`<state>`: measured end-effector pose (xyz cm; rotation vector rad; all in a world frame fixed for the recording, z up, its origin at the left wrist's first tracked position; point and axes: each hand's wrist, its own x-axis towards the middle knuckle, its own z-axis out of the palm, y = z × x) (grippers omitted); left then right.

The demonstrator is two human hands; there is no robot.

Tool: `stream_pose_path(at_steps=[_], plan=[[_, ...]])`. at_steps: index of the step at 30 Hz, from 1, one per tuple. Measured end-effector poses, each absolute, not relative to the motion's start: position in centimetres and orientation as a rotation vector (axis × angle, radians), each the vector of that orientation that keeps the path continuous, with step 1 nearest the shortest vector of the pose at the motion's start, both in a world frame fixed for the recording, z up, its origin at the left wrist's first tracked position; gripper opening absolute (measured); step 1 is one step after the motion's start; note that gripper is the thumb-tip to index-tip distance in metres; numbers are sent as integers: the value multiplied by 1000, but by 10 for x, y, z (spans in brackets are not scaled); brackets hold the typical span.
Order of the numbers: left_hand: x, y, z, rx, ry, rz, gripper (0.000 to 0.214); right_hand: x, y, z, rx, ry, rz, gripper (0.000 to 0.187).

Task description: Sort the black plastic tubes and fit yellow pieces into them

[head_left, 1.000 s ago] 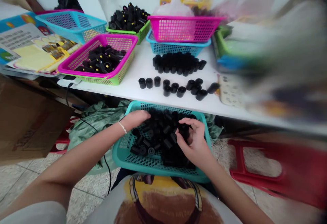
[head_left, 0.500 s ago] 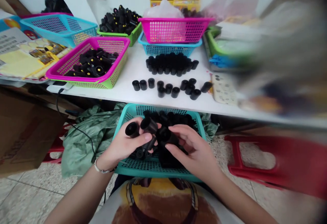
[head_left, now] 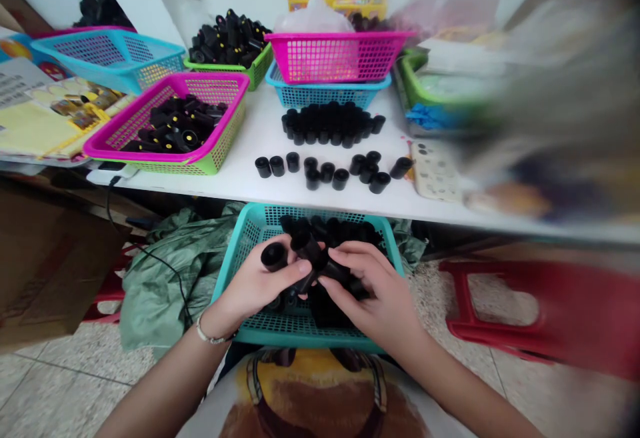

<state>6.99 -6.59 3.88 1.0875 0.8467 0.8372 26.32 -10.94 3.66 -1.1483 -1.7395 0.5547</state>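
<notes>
My left hand (head_left: 263, 281) and my right hand (head_left: 367, 298) meet low over a teal plastic basket (head_left: 300, 333) on my lap. My left hand grips a black cylindrical plastic part (head_left: 274, 257). A second black cylinder (head_left: 306, 248) stands between my hands, and my right hand's fingers close on a black piece (head_left: 337, 271) beside it. Whether these pieces join each other is hidden by my fingers. Under my hands, a heap of similar black parts (head_left: 325, 308) fills the basket, and part of it is covered.
A white table (head_left: 240, 188) runs in front of me, carrying rows of black cylinders (head_left: 330, 125) and a pink-and-green basket (head_left: 170, 125) of black parts. Stacked baskets stand behind them. Papers lie at the left, crumpled green sacking beside my basket, a red stool at the right.
Both hands have risen from the heap and come together holding black parts, my left hand moving in from the far edge of the basket. The view has shifted slightly.
</notes>
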Motion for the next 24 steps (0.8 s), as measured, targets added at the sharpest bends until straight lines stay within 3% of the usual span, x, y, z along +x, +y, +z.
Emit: stream_pose_path(at_steps=[6,11,16,24], plan=[[73,-66,39,1104,846,813,33,265,-107,34,-1126,-1841,406,36],[70,-64,47,1464,946,727,30,268,-108,34,-1134,-2008,564,66],[65,-63,59,1912,1083,726,23,272,-106,39,-1167,-2112,658,65],[57,-63,55,2252,895,916,17,277,-105,52,-1162,-2063,892,69]])
